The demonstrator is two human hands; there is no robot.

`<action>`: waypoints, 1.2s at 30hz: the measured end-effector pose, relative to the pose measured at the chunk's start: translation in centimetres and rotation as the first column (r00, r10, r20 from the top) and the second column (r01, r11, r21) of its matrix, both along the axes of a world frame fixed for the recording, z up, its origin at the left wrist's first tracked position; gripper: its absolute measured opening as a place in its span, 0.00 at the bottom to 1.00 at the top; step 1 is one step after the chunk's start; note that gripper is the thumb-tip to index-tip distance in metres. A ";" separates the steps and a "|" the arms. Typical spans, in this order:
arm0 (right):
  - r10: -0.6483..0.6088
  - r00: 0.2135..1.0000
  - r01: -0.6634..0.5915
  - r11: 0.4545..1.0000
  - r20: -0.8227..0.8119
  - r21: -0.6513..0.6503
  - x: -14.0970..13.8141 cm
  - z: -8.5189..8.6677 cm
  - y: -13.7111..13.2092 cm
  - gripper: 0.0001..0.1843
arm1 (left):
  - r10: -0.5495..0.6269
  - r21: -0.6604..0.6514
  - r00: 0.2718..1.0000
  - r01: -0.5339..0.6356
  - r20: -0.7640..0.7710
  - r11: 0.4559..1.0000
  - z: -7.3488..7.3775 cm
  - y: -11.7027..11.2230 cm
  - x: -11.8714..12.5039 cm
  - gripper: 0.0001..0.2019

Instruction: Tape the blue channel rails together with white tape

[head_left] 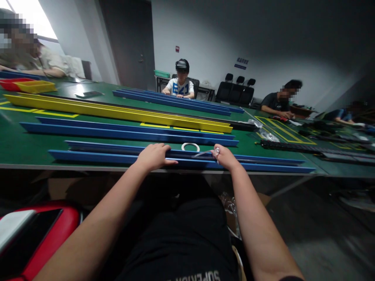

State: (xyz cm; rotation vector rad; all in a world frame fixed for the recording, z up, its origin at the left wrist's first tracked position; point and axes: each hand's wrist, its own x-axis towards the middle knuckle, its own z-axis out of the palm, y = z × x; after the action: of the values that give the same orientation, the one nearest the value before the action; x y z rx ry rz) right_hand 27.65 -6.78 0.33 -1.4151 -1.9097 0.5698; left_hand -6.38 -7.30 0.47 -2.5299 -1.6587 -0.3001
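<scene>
A long blue channel [96,157] lies along the table's near edge, a dark strip running inside it. My left hand [154,157] is on its middle, fingers curled over it and thumb stretched along the near wall. To the right, my right hand [225,157] pinches a crumpled, clear strip of film [205,153], whose free length slants left over the channel. Whether the film is still stuck to the dark strip I cannot tell. A white ring, like a tape roll [190,147], lies flat just behind the channel, between my hands.
Behind are another blue channel [129,130], a yellow channel [117,111] and more blue channels [172,102] on the green table [17,148]. Black strips [293,147] and clear plastic [268,135] lie right. Several people sit around the table. A red stool [70,218] stands at lower left.
</scene>
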 end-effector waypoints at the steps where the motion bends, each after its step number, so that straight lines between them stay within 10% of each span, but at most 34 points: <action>1: -0.019 0.994 0.018 1.000 -0.109 -0.011 0.1 -0.1 -0.1 0.14 | 0.003 0.003 1.000 -0.003 -0.001 1.000 0.0 0.0 0.1 0.40; 8: -0.033 0.771 -0.011 0.998 -0.637 -0.066 1.5 0.3 -0.3 0.19 | 0.016 0.035 1.000 -0.016 -0.012 0.999 -0.3 -0.3 0.6 0.37; 25: -0.107 0.725 0.180 0.983 -0.681 0.038 2.1 -0.8 0.8 0.12 | -0.004 0.002 1.000 0.004 -0.026 1.000 -0.5 0.1 0.8 0.39; 36: -0.072 0.657 0.055 0.997 -0.751 -0.047 2.2 -0.3 0.7 0.13 | -0.150 0.040 0.986 0.148 0.071 0.988 -0.8 -0.7 11.1 0.31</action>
State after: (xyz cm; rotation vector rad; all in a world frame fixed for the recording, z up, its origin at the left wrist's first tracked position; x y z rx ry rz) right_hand 29.86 -6.09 0.03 -0.9990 -1.1655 0.9660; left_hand 4.69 -7.98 -0.31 -2.6527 -1.4766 -0.4365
